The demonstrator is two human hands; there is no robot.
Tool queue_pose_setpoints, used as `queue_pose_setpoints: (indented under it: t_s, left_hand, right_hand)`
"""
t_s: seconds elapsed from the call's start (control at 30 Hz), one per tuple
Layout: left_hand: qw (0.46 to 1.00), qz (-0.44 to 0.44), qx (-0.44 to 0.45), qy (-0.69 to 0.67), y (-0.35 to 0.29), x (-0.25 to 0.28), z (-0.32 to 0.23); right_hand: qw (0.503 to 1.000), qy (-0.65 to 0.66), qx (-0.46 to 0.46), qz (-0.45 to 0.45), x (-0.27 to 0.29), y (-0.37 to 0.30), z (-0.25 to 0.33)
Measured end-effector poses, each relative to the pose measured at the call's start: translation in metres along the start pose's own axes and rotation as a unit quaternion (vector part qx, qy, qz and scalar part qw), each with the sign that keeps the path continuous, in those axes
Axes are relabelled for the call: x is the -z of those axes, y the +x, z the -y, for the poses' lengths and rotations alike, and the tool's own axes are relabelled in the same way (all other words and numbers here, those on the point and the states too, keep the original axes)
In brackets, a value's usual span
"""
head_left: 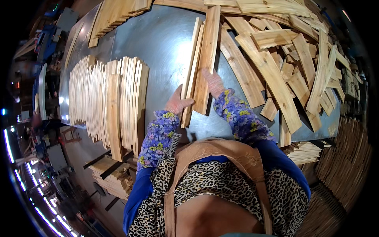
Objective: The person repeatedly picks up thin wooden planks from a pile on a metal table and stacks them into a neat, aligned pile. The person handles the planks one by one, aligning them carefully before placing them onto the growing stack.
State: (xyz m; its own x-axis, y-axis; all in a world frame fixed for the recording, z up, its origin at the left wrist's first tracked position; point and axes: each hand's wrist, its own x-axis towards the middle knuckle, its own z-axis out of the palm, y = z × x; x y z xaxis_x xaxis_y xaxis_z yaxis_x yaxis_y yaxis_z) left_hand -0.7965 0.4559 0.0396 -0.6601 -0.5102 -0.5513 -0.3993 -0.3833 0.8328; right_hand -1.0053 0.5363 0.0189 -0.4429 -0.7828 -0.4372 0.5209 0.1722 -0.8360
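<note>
In front of me, two narrow wooden boards [191, 56] and a wider wooden board [208, 51] lie side by side on the metal table, pointing away from me. My left hand [177, 102] is closed around the near part of the two narrow boards, its thumb across them. My right hand [214, 83] grips the wider board at its right edge, with fingertips on its upper face. The undersides of the boards and some of my fingers are hidden.
A tight row of boards on edge [89, 94] stands at the left, one board [113, 114] lying on top. Loose boards [272, 75] are heaped at the right. Another stack [118, 19] lies at the far left. The metal table's [162, 39] near edge is by my waist.
</note>
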Motion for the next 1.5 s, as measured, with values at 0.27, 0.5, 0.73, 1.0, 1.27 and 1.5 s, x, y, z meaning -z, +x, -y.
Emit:
queue_pose_setpoints:
  t_s: [0.27,0.5,0.73,1.0,1.27,1.5]
  left_hand:
    - [0.961,-0.07,-0.013,-0.265,-0.055,0.015,0.003]
    - [0.811,-0.208,-0.045,0.545,-0.104,0.104,0.12]
    - [0.759,-0.197,-0.154,0.601,-0.188,0.132,0.054]
    - [0.735,-0.227,-0.105,0.63,-0.172,0.103,0.045]
    - [1.0,0.003,0.012,-0.013,-0.026,-0.045,0.003]
    - [0.98,-0.179,0.031,0.078,-0.039,-0.059,0.007]
  right_hand:
    - [0.999,-0.035,0.014,0.005,0.003,-0.046,0.006]
    - [0.841,-0.489,0.019,0.232,-0.126,-0.065,-0.125]
    - [0.776,-0.516,-0.085,0.352,-0.215,-0.126,-0.07]
    - [0.611,-0.756,0.03,-0.235,0.103,-0.067,0.051]
    - [0.83,-0.554,-0.058,-0.004,0.069,-0.09,0.055]
    - [0.514,-0.825,0.015,-0.236,0.16,-0.073,0.162]
